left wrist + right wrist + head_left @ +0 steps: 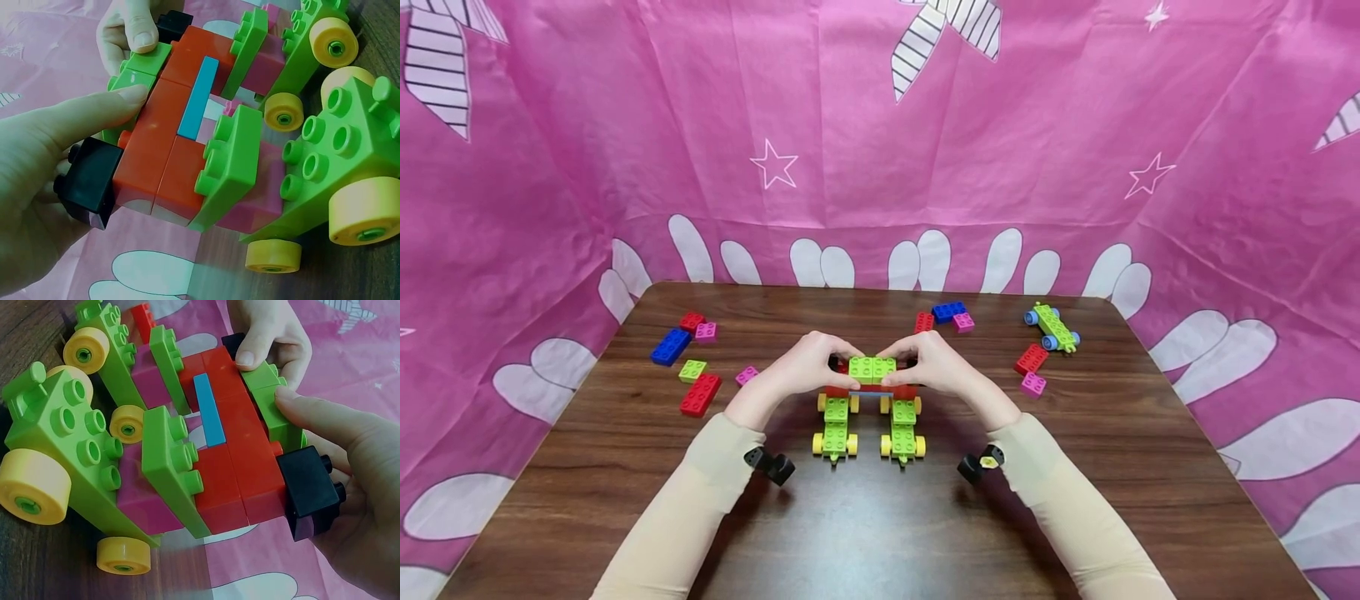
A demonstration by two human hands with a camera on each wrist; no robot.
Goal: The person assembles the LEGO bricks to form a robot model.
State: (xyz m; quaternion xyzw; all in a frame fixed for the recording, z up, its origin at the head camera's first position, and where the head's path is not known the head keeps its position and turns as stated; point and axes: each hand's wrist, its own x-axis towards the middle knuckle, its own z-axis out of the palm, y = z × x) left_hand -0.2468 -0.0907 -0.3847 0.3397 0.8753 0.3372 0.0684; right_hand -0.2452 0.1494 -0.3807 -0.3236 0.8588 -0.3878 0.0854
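Note:
Two lime-green bricks (872, 369) sit side by side on top of a joined toy-brick build. Below them are red bricks (150, 144), a thin blue piece (199, 100) and black bricks (312, 481) at the outer ends. Green and pink bricks link this body to two lime wheeled bases (836, 429) with yellow wheels, standing parallel on the table. My left hand (808, 362) pinches the left green brick, thumb on its near face. Mirroring it, my right hand (936, 364) pinches the right green brick. The other fingers are partly hidden behind the build.
On the wooden table (865, 533), loose red, blue, green and pink bricks lie left, including a blue one (671, 347). Another blue brick (948, 312) lies behind my right hand. Far right stands a lime wheeled base (1054, 327) with blue wheels. Pink cloth (865, 167) surrounds the table.

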